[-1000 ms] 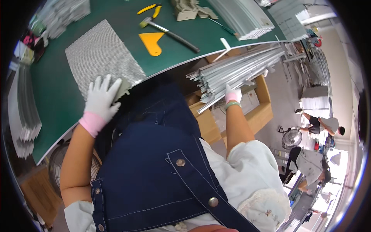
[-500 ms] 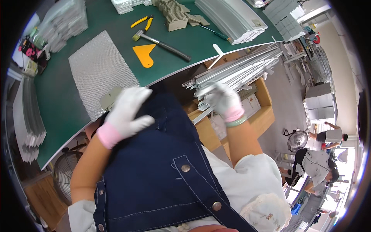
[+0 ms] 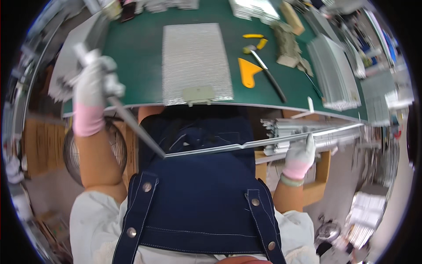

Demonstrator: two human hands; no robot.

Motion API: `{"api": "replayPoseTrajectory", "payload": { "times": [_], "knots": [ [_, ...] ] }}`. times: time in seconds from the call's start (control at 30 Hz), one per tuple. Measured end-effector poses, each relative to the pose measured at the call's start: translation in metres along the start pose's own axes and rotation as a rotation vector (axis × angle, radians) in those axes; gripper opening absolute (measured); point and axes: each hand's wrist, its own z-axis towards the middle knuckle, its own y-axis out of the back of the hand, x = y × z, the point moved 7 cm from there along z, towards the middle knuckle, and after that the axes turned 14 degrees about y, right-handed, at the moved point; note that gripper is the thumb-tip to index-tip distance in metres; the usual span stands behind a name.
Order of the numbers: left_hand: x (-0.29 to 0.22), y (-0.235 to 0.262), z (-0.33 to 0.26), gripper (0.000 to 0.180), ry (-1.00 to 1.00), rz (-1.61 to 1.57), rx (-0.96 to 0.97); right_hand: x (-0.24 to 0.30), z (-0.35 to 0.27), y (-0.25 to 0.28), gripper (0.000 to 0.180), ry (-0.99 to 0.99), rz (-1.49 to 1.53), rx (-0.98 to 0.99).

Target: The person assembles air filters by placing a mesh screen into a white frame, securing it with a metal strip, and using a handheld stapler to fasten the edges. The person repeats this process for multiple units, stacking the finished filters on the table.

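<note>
Where left hand (image 3: 92,81) rested flat, now grips metal strip (image 3: 211,149).

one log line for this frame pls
left hand: grips metal frame strip | right hand: holds its other end | mesh panel: flat on green table

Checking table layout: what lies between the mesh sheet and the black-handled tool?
In the head view, an orange scraper lies on green mat between mesh sheet and tool.
</note>
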Motion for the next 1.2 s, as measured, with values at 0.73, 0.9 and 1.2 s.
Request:
{"api": "replayPoseTrajectory", "payload": {
  "times": [0.73, 0.9, 1.2],
  "knots": [
    [0.126, -0.043, 0.015, 0.03, -0.11, 0.809, -0.011, -0.142, -0.019, -0.181, 0.018, 0.456, -1.214, 0.972],
    [0.158, -0.005, -0.021, 0.031, -0.019, 0.776, -0.081, -0.13, -0.045, -0.158, 0.023, 0.458, -1.259, 1.003],
    [0.216, -0.007, -0.02, 0.035, 0.56, 0.058, 0.223, -0.148, -0.07, -0.108, 0.07, -0.328, -0.722, 0.72]
  ]
}}
